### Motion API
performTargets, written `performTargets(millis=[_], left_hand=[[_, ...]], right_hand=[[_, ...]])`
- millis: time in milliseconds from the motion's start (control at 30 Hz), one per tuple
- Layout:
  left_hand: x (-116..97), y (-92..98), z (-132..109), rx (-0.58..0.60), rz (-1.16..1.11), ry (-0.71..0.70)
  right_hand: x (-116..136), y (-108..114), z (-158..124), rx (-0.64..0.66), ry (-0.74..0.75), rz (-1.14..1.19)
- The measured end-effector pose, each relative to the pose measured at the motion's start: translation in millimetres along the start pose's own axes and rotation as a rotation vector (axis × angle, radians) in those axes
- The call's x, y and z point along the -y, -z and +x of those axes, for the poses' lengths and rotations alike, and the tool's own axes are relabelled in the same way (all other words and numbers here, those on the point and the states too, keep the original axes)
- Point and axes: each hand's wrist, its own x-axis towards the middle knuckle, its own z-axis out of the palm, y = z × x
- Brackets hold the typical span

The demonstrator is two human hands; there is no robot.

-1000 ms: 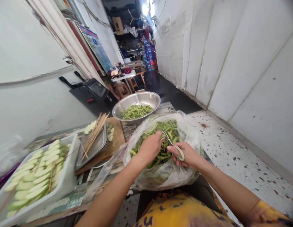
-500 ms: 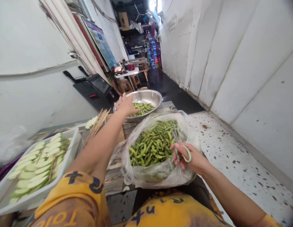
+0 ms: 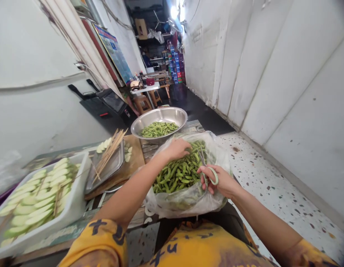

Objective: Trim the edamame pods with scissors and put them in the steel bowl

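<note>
My right hand [image 3: 215, 180] grips a pair of scissors [image 3: 213, 176] with pale green handles, its slightly parted blades pointing up and away over the pods. A clear plastic bag [image 3: 185, 207] full of green edamame pods [image 3: 172, 176] lies open in front of me. Over the far left part of the heap is my left hand [image 3: 179, 149], its fingers curled down at the pods; whether a pod is between the fingertips is hidden. Beyond the bag stands a steel bowl [image 3: 137, 129] with more edamame pods [image 3: 159, 129] in it.
At left, a white tray [image 3: 84, 167] holds pale green slices on skewers. Beside it, bare wooden sticks [image 3: 111, 150] lie across a metal tray [image 3: 105, 172] on a wooden board [image 3: 134, 157]. A white wall [image 3: 272, 74] runs along the right, above a speckled floor [image 3: 258, 174].
My left hand has come back from the steel bowl to the pods in the bag, its spread fingers now curled. My right hand stays over the bag with the scissors. The view has shifted slightly.
</note>
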Motion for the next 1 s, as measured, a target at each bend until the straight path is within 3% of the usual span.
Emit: performTargets(millis=[167, 267, 433, 667, 867, 1000], left_hand=[[5, -10.2, -20, -0.188, -0.399, 0.068], [0, -19.3, -31, -0.231, -0.482, 0.072], [-16, -17.9, -43, -0.305, -0.235, 0.087], [-33, -6.9, -54, -0.337, -0.096, 0.136], [-45, 2.1, -58, -0.312, 0.097, 0.012], [-49, 0.7, -59, -0.327, 0.102, -0.011]], right_hand=[[0, -6, 6, -0.026, -0.026, -0.05], [1, -13, 9, -0.007, -0.044, -0.086], [-1, -17, 11, 0.017, -0.016, -0.149], [-4, -17, 9, -0.005, 0.02, -0.194], [-1, -17, 11, 0.039, -0.005, -0.227], [1, -17, 10, 0.021, 0.026, -0.288]])
